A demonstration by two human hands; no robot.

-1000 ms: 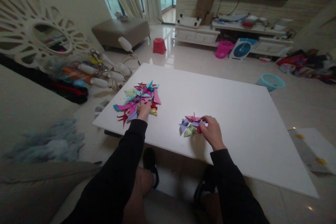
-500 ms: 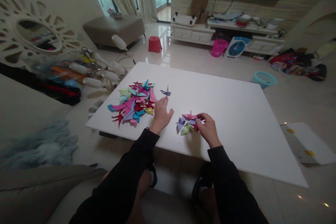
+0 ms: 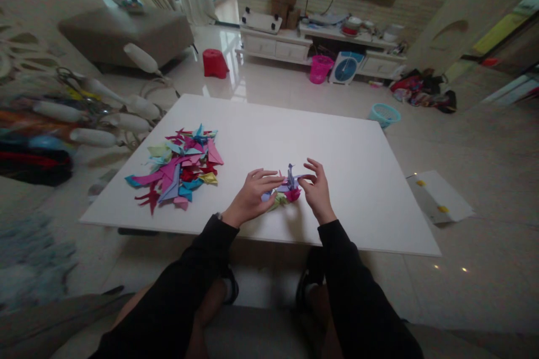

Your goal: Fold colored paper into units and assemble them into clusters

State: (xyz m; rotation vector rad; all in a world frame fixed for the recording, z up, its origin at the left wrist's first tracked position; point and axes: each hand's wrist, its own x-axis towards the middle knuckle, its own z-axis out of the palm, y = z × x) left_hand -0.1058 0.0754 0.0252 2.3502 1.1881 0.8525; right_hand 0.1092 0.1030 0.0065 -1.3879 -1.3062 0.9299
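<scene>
On the white table [image 3: 345,179] a purple paper crane [image 3: 290,178] is pinched between both hands above a small cluster of folded paper cranes [image 3: 283,196]. My left hand [image 3: 251,195] grips the crane's left wing with thumb and fingers. From the right, my right hand [image 3: 316,190] holds the other wing, its remaining fingers spread upward. A larger heap of coloured paper cranes [image 3: 177,168] lies to the left, apart from both hands.
White bulb-shaped objects and scissors [image 3: 101,106] lie on the floor left of the table. A teal basket [image 3: 383,115], a pink bin [image 3: 319,68], a red stool [image 3: 214,63] and a sheet of paper [image 3: 438,205] stand on the floor around.
My left hand left the big heap, carried a purple crane to the right and met my right hand over the small cluster. The view swung right.
</scene>
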